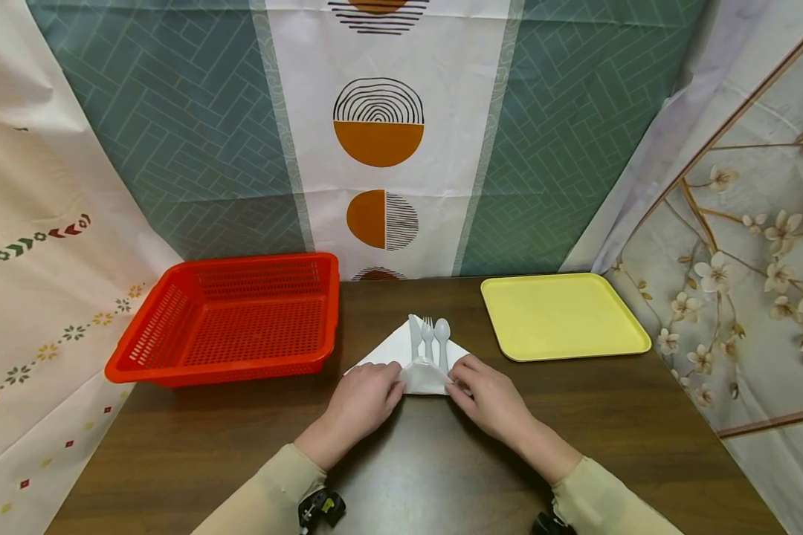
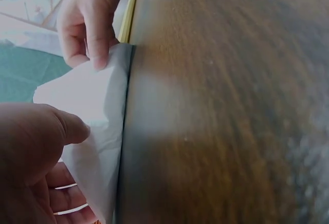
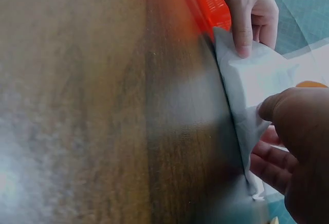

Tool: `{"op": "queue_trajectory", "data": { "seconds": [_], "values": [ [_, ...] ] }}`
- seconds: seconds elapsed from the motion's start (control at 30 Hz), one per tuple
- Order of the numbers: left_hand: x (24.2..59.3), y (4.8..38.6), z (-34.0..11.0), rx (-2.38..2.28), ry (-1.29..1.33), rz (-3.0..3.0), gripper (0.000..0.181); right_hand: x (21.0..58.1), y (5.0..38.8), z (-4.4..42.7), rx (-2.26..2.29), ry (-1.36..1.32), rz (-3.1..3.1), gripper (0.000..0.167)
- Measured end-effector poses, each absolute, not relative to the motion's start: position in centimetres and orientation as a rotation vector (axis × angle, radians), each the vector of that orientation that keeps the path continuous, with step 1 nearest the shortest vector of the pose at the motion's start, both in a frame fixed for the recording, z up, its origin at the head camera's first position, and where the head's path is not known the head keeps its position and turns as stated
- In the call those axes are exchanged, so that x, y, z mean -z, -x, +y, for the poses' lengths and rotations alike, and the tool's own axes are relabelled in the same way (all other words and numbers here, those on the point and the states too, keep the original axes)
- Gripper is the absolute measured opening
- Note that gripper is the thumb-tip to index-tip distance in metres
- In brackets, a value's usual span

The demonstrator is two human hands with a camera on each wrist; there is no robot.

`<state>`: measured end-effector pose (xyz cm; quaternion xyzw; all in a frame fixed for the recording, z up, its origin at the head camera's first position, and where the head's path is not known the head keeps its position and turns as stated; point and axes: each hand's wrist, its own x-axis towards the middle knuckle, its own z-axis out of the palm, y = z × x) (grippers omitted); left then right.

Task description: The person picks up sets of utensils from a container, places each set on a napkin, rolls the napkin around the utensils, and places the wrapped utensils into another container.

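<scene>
A white napkin (image 1: 425, 380) lies folded on the table, its point away from me and its near part folded over the handles of a grey plastic knife (image 1: 415, 336), fork (image 1: 427, 334) and spoon (image 1: 442, 334). My left hand (image 1: 364, 397) pinches the napkin's left side, thumb on top; in the left wrist view the fingers of that hand (image 2: 36, 152) are partly behind the paper (image 2: 92, 106). On the right side, my right hand (image 1: 491, 397) pinches it too, its thumb (image 3: 270, 107) on the paper (image 3: 247, 85). The cutlery is hidden in both wrist views.
A red perforated basket (image 1: 328, 327) stands at the back left of the brown table (image 1: 408, 475). At the back right lies a yellow tray (image 1: 565, 316). Patterned cloths (image 1: 241, 148) hang behind and at both sides.
</scene>
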<state>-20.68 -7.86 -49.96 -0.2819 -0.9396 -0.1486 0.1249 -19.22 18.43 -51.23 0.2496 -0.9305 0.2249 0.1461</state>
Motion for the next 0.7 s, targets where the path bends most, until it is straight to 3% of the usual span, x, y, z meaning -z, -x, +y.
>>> {"op": "queue_trajectory", "data": {
  "seconds": [0.7],
  "values": [
    [49.9,22.6,-7.9,0.495,0.760,-2.749,0.038,51.0,21.0,17.9,-0.690,-0.617,-2.719,0.010]
  ]
}}
